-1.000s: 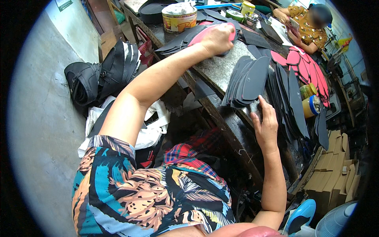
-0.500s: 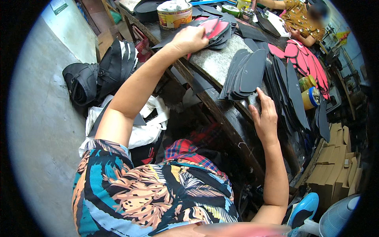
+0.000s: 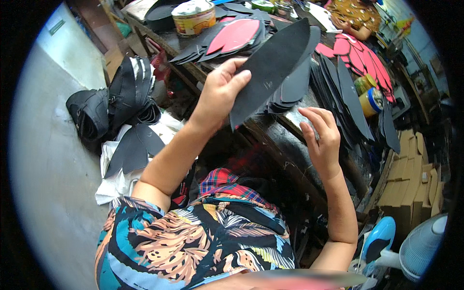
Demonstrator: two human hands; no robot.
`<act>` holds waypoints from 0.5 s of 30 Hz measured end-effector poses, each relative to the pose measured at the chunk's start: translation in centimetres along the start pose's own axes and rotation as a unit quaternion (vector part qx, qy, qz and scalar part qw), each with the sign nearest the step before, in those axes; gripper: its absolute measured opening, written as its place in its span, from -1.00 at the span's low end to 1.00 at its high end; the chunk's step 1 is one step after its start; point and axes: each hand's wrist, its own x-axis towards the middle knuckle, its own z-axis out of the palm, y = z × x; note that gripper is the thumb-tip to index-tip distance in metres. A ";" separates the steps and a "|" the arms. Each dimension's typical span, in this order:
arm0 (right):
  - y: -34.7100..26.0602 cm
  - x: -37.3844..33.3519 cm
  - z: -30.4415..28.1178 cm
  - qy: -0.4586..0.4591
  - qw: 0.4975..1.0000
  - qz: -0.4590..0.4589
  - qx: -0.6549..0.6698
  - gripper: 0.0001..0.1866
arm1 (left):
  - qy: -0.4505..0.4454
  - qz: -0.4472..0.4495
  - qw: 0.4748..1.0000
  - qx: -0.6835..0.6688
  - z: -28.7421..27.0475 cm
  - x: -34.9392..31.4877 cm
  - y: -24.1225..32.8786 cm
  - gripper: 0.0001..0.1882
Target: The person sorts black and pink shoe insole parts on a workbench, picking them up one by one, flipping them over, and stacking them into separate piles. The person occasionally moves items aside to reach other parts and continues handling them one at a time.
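Note:
My left hand (image 3: 217, 96) grips one end of a long black insole piece (image 3: 278, 60), thumb on top, and holds it raised and slanting over the table's front edge. Behind it, partly covered, lies a stack of black insole pieces (image 3: 296, 86). My right hand (image 3: 321, 137) hovers by the near end of that stack, its fingers loosely bent and apart, holding nothing. To the left on the table is a pile with pink pieces (image 3: 234, 36) on top of black ones. A long row of black pieces (image 3: 340, 99) leans together to the right of the stack.
A round tin (image 3: 193, 19) stands at the back left; jars (image 3: 371, 102) stand at the right beside spread pink pieces (image 3: 365, 60). A co-worker (image 3: 353, 17) sits across the table. Black bundles (image 3: 89, 113) are at left, cardboard (image 3: 406, 179) and a fan (image 3: 425, 246) at right.
My left hand has come back from the pink-topped pile toward me and now holds a black insole piece up in front of the stack. My right hand has moved slightly away from the stack.

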 end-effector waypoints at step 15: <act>2.9 4.6 -8.4 0.130 0.960 0.186 0.165 -0.63 | -0.044 -0.079 0.989 -0.118 3.9 -3.9 -1.5 -0.84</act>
